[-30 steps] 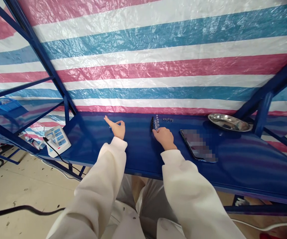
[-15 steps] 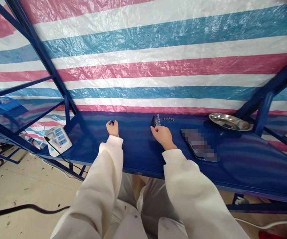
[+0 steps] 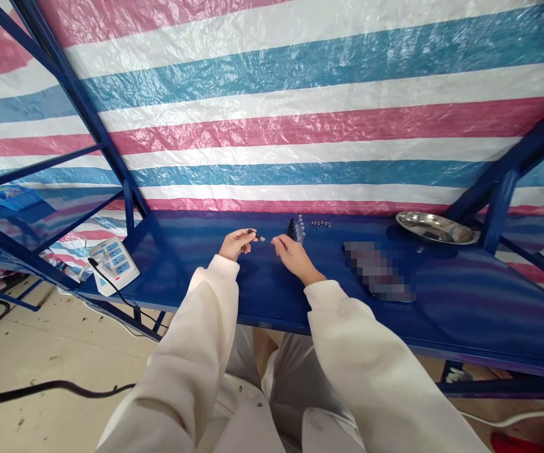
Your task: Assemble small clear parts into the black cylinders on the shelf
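Small dark piece point(image 3: 258, 236) is sitting over the middle of the tabletop point(image 3: 470, 302), nearer the far edge; left fingers are covering one end, and its pale tip is too small to make out clearly. Right fingertips are curling nearly closed; cannot tell whether they are holding anything. Phone screen point(image 3: 378, 270) is showing only as blur. Since half a second ago, left hand point(image 3: 237, 244) is coming rightward with the piece in its pinch, and right hand point(image 3: 293, 253) is leaving the black row point(image 3: 291, 228) and nearing it. Piece's long axis is running roughly along the far edge, pale tip pointing toward the right hand, tilting slightly nearward.
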Demonstrator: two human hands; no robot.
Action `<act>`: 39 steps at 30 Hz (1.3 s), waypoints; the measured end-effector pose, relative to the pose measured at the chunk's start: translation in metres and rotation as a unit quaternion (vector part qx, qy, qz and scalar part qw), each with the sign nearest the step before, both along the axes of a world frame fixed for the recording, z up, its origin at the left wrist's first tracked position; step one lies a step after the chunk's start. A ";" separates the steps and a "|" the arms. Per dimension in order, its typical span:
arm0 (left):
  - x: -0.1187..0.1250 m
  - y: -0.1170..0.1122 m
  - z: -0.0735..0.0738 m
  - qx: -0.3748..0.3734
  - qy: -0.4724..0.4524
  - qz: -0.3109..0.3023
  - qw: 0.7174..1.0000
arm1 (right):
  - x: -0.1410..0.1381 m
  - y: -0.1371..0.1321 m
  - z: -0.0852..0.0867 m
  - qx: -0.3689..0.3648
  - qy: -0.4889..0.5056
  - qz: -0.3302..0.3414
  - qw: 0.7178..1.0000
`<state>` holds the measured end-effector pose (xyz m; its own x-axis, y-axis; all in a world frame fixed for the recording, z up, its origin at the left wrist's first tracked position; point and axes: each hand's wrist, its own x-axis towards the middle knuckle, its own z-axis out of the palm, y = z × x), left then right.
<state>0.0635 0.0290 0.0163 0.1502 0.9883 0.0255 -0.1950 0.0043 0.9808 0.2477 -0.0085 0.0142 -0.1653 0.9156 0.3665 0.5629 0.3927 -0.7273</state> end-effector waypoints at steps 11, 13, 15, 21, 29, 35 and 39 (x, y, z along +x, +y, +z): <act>0.004 -0.003 -0.002 0.023 0.063 -0.122 0.990 | -0.001 -0.001 0.001 0.013 0.025 0.036 0.999; 0.004 -0.004 -0.001 0.025 0.063 -0.113 0.991 | -0.001 0.000 0.000 0.022 0.025 0.028 0.999; 0.005 -0.004 -0.001 0.031 0.067 -0.099 0.992 | -0.001 0.001 -0.001 0.031 0.025 0.015 0.999; 0.008 -0.004 0.000 0.051 0.109 -0.067 0.990 | -0.003 0.001 -0.001 0.051 0.013 -0.005 0.999; 0.014 -0.009 0.003 0.084 0.133 -0.033 0.987 | -0.003 -0.001 0.003 0.037 0.006 -0.005 0.999; 0.015 -0.009 0.000 0.075 0.162 -0.016 0.984 | -0.003 -0.001 0.000 0.040 0.017 0.006 0.999; 0.013 -0.008 0.000 0.072 0.172 0.016 0.982 | -0.002 0.002 -0.004 0.040 0.045 0.036 0.998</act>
<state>0.0765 0.0213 0.0159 0.1436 0.9825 0.1188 0.1509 -0.1404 0.9785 0.2460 -0.0070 0.0101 -0.1930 0.8698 0.4541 0.4654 0.4886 -0.7380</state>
